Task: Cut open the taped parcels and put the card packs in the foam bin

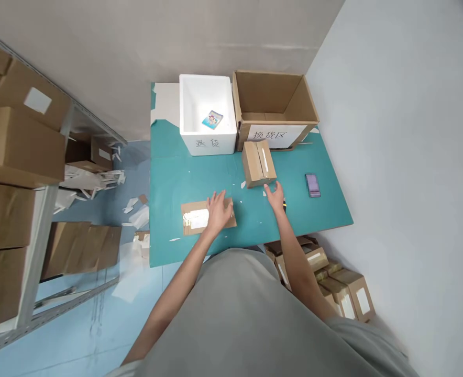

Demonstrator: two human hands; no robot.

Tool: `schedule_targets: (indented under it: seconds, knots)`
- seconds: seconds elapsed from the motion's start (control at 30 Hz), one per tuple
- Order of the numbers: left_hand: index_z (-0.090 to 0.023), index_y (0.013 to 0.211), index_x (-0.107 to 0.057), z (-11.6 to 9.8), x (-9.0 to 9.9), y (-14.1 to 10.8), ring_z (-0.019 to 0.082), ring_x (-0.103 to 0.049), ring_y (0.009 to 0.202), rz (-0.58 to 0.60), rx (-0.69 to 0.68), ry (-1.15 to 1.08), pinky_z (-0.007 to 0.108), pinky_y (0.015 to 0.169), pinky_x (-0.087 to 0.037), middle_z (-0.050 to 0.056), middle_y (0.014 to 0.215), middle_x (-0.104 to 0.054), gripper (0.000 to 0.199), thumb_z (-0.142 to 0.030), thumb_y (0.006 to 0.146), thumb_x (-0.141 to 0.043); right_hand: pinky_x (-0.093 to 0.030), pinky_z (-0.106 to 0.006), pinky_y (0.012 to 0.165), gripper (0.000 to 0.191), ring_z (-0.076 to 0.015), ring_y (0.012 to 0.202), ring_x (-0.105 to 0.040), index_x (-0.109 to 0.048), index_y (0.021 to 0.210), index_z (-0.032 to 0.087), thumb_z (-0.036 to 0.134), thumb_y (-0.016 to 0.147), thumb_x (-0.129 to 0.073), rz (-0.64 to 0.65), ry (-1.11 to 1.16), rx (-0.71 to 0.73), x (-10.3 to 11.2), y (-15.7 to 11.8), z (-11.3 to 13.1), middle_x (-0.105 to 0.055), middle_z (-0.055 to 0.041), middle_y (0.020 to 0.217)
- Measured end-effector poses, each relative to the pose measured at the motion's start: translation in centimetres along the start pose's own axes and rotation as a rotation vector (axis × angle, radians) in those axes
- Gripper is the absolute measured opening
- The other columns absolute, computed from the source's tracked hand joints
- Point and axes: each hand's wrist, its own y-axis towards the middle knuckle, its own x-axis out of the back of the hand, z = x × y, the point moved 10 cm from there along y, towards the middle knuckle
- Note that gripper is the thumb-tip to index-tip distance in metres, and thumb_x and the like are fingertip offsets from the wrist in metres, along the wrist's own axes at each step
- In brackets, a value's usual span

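Note:
My left hand (218, 211) is over the right part of a flat cardboard parcel (189, 208) with a shiny white label, its fingers spread. Whether the palm touches the parcel I cannot tell. Close to the front of a small taped carton (255, 161), my right hand (275, 198) has thumb and fingers apart with nothing between them. A small black and yellow object (284, 205) shows beside that hand, mostly hidden by it. The carton stands near the front of a large open cardboard box (244, 137) with a handwritten paper sign.
A white foam bin (208, 144) at the back holds a colourful small packet (212, 119). A purple phone-like object (312, 185) lies right on the green tabletop (168, 173). Shelves of cartons (23, 141) stand left; more cartons (341, 290) are stacked below the table's right front.

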Motion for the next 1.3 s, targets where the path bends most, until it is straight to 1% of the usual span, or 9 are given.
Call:
schedule_targets:
  seconds: [0.13,0.27,0.47,0.67,0.8,0.93,1.07,1.2,1.3]
  knots:
    - [-0.015,0.161,-0.052,-3.4,-6.8,5.8,0.046,-0.034,0.162,0.124,-0.006,0.019,0.066,0.134,-0.012,0.022,0.166,-0.05,0.071,-0.034,0.094,-0.066,-0.046,-0.053,0.121,0.077,-0.0363,0.143,-0.06,-0.061,0.144,0.008,0.063,0.091,-0.067,0.049,0.021,0.042,0.3,5.5,1.2,-0.064,-0.0275,0.15]
    - [-0.009,0.163,-0.046,-3.8,-12.4,9.1,0.044,-0.042,0.158,0.229,0.093,-0.081,0.059,0.132,-0.028,0.027,0.167,-0.047,0.084,-0.031,0.088,-0.075,-0.054,-0.048,0.112,0.064,-0.0327,0.13,-0.069,-0.067,0.137,0.012,0.057,0.091,-0.069,0.162,0.04,0.076,-0.8,7.3,1.4,-0.075,-0.0214,0.135]
    - [-0.009,0.169,-0.038,-2.3,-16.3,8.2,0.042,-0.058,0.145,0.189,0.234,-0.218,0.057,0.119,-0.048,0.027,0.156,-0.059,0.095,-0.038,0.087,-0.077,-0.054,-0.046,0.112,0.07,-0.0302,0.133,-0.067,-0.061,0.146,0.015,0.059,0.092,-0.071,0.262,0.027,0.131,-0.7,6.1,-1.1,-0.072,-0.0182,0.141]
    - [-0.014,0.166,-0.046,-5.7,-20.4,9.0,0.041,-0.063,0.139,0.223,0.179,-0.226,0.054,0.115,-0.053,0.022,0.151,-0.065,0.087,-0.031,0.086,-0.075,-0.051,-0.049,0.117,0.082,-0.0328,0.139,-0.063,-0.056,0.153,0.011,0.064,0.092,-0.067,0.191,0.129,0.039,2.6,8.7,-4.9,-0.064,-0.0235,0.152]
    - [-0.015,0.172,-0.032,-6.9,-22.0,9.0,0.039,-0.059,0.145,0.218,0.187,-0.25,0.056,0.119,-0.05,0.022,0.158,-0.06,0.094,-0.031,0.089,-0.072,-0.045,-0.045,0.122,0.07,-0.029,0.146,-0.058,-0.056,0.152,0.008,0.057,0.104,-0.044,0.146,0.103,-0.014,3.8,10.8,-6.5,-0.06,-0.0223,0.158]
    - [-0.014,0.174,-0.026,-6.9,-18.1,6.4,0.038,-0.043,0.159,0.108,0.069,-0.166,0.056,0.13,-0.038,0.022,0.172,-0.042,0.094,-0.044,0.095,-0.068,-0.04,-0.045,0.123,0.062,-0.0318,0.145,-0.056,-0.058,0.147,0.004,0.046,0.108,-0.035,0.066,-0.146,-0.1,5.1,7.8,-10.5,-0.063,-0.0268,0.15]
    - [-0.019,0.171,-0.032,-5.4,-8.2,1.4,0.034,-0.033,0.165,-0.137,-0.087,0.003,0.056,0.136,-0.025,0.018,0.174,-0.039,0.081,-0.054,0.103,-0.058,-0.039,-0.053,0.122,0.07,-0.0447,0.141,-0.053,-0.057,0.142,-0.001,0.042,0.088,-0.072,0.064,-0.357,-0.224,6.0,1.1,-15.5,-0.059,-0.0366,0.144]
    - [-0.017,0.164,-0.044,1.6,2.3,-3.9,0.036,-0.027,0.167,-0.39,0.02,0.053,0.056,0.138,-0.019,0.022,0.172,-0.041,0.085,-0.062,0.096,-0.068,-0.05,-0.048,0.11,0.053,-0.0407,0.131,-0.064,-0.065,0.129,0.006,0.031,0.082,-0.071,0.128,-0.38,-0.245,5.4,-3.1,-17.1,-0.066,-0.0311,0.135]
    - [-0.011,0.16,-0.046,9.5,7.6,-6.9,0.039,-0.03,0.165,-0.523,0.229,0.018,0.058,0.138,-0.016,0.029,0.169,-0.041,0.096,-0.069,0.088,-0.075,-0.055,-0.041,0.1,0.037,-0.0344,0.117,-0.072,-0.069,0.112,0.013,0.031,0.08,-0.07,0.205,-0.325,-0.228,3.2,-4.5,-15.8,-0.076,-0.0203,0.118]
